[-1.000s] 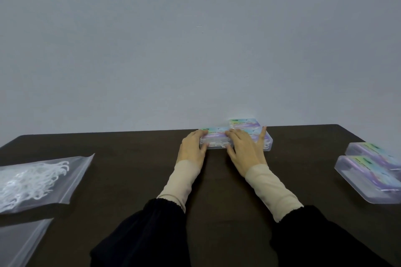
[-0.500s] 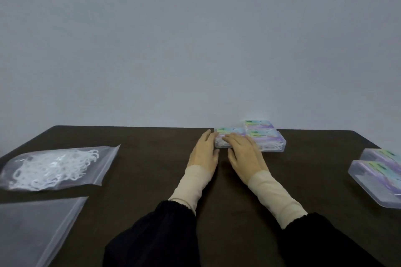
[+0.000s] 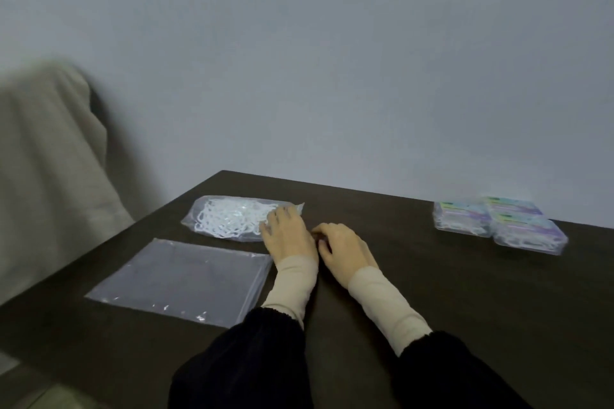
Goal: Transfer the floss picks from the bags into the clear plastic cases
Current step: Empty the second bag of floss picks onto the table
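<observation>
We note both hands have left the filled cases (image 3: 498, 224), far right. Left hand (image 3: 285, 236) rests flat on the full bag (image 3: 232, 217); right hand (image 3: 345, 247) loosely curled, empty. Next refill beginning.

On the surface (image 3: 432, 292), a full bag (image 3: 229, 217) of picks (image 3: 226, 219) lies at the far left, and an empty bag (image 3: 179, 279) lies flat just before it, nearer the person. The left hand (image 3: 287, 234) rests on the full bag's right end, with the right hand (image 3: 345, 249) just beside it on the surface. The cases (image 3: 498, 224) sit in a cluster touching one another at the far right, well apart from the bags, and a cloth (image 3: 50, 159) hangs beyond the surface's left edge.
</observation>
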{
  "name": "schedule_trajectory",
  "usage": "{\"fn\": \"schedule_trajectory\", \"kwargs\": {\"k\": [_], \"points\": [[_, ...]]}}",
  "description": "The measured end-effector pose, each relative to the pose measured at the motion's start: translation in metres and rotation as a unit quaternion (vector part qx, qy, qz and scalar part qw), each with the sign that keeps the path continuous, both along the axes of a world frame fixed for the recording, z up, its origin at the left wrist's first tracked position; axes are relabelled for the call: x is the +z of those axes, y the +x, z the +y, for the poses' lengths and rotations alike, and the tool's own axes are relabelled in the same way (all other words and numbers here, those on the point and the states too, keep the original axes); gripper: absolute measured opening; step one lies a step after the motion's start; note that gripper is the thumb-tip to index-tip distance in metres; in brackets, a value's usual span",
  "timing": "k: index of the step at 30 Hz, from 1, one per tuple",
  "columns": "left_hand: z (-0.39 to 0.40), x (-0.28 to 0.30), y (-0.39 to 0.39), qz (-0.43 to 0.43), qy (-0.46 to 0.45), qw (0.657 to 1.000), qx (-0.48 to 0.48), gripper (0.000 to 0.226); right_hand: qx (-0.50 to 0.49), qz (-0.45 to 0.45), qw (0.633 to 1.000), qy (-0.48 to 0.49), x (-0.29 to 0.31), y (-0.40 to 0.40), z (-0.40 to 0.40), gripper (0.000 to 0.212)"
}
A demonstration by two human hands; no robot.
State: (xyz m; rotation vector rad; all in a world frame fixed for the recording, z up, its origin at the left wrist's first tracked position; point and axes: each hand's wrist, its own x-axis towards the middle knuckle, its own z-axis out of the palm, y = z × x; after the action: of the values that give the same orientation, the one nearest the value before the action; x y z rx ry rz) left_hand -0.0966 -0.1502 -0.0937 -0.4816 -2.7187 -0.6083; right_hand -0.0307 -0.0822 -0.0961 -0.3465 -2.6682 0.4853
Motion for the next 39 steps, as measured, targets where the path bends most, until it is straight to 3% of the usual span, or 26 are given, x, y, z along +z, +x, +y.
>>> {"fn": "schedule_trajectory", "kwargs": {"k": [6,13,17,20,29,32,36,39], "points": [[-0.003,0.001,-0.005,-0.049,-0.020,0.998,0.024,0.028,-0.010,0.002,0.998,-0.068,-0.001,-0.012,-0.007,0.027],[0.004,0.006,0.008,-0.061,0.087,0.994,-0.028,0.022,-0.077,0.081,0.945,-0.308,-0.003,-0.009,0.010,0.018],[0.018,0.004,0.029,-0.160,0.237,0.953,-0.100,0.018,-0.120,0.131,0.905,-0.386,-0.002,0.003,0.023,0.008],[0.030,0.004,0.045,-0.206,0.297,0.920,-0.151,0.015,-0.155,0.165,0.874,-0.430,-0.002,0.017,0.039,0.005],[0.055,0.002,0.083,-0.301,0.356,0.858,-0.216,0.010,-0.185,0.187,0.813,-0.520,0.005,0.074,0.069,0.018],[0.056,0.004,0.091,-0.345,0.373,0.830,-0.229,0.009,-0.184,0.169,0.810,-0.530,0.008,0.090,0.073,0.020],[0.056,0.002,0.097,-0.363,0.351,0.818,-0.276,0.011,-0.156,0.125,0.811,-0.550,0.011,0.114,0.077,0.007],[0.056,-0.001,0.104,-0.391,0.337,0.795,-0.318,0.014,-0.138,0.106,0.809,-0.562,0.013,0.133,0.077,0.012]]}}
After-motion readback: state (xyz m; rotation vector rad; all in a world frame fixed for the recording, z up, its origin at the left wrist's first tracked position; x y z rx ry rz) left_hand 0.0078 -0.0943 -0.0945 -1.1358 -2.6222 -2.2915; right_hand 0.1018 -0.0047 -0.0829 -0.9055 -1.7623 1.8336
